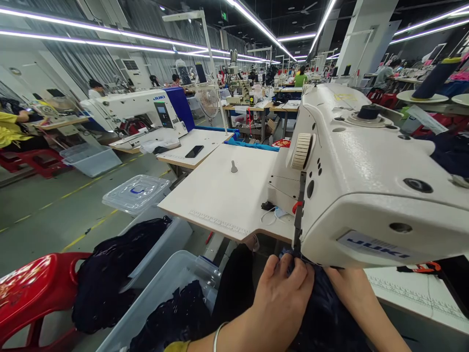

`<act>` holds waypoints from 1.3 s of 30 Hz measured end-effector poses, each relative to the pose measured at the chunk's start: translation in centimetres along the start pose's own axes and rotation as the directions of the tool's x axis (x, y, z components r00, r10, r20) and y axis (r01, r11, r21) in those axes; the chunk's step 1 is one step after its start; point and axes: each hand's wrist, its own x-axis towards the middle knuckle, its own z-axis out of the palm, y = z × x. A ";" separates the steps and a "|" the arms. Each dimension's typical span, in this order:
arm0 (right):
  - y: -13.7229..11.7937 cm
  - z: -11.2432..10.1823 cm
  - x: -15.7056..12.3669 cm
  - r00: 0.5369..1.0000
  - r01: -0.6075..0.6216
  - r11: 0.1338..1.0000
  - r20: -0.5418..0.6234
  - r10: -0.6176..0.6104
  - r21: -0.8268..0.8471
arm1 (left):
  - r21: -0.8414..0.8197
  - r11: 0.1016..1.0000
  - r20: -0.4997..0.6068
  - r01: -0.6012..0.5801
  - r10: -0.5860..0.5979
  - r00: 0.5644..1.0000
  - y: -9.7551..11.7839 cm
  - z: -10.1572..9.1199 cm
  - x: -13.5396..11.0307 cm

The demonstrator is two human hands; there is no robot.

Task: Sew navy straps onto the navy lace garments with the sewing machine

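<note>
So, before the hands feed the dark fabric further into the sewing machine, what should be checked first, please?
1. Left hand pinches the dark fabric by the needle bar: ok.
2. Right hand on the fabric: partly hidden under the machine head, cannot tell.
3. Fingertips away from the needle: cannot tell, needle hidden.
4. Fabric flat under the foot: cannot tell.
5. Loose white thread lies on the table, apart from the fabric: ok.

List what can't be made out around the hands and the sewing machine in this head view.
- Needle and presser foot: hidden under the sewing machine head.
- Right hand: fingertips hidden under the machine; grip unclear.
- Left hand: pinches the dark fabric; fabric cut off by the bottom edge.
- Distant workers: too small.
</note>
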 end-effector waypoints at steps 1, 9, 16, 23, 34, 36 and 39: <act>0.0 0.0 0.0 1.000 -0.008 1.000 0.013 0.008 0.007 | -0.006 1.000 -0.001 0.000 0.000 1.000 0.0 0.0 0.0; 0.6 0.0 -0.1 0.999 0.007 0.998 0.040 -0.010 0.057 | -0.023 0.999 -0.040 -0.027 0.026 0.999 0.2 -0.1 0.5; 0.6 -0.4 -0.1 0.994 -0.008 0.982 0.110 -0.013 0.186 | -0.184 0.983 -0.038 -0.013 0.006 0.999 0.5 -1.1 0.4; 0.7 -0.9 -1.8 0.990 -0.133 0.945 0.092 0.110 0.298 | -0.116 0.993 -0.005 -0.035 0.035 0.999 -0.2 -1.3 -0.3; -0.8 -0.9 -2.5 0.988 -0.156 0.920 0.067 0.142 0.359 | 0.048 0.990 -0.017 -0.131 0.132 0.991 0.5 -0.4 -1.0; -0.8 -0.8 -2.3 0.989 -0.146 0.921 0.050 0.137 0.362 | 0.075 0.991 -0.039 -0.115 0.118 0.992 0.6 -0.3 -1.0; -0.4 -0.5 -2.0 0.991 -0.137 0.930 0.037 0.132 0.343 | 0.076 0.992 -0.050 -0.102 0.106 0.993 0.4 -0.3 -0.8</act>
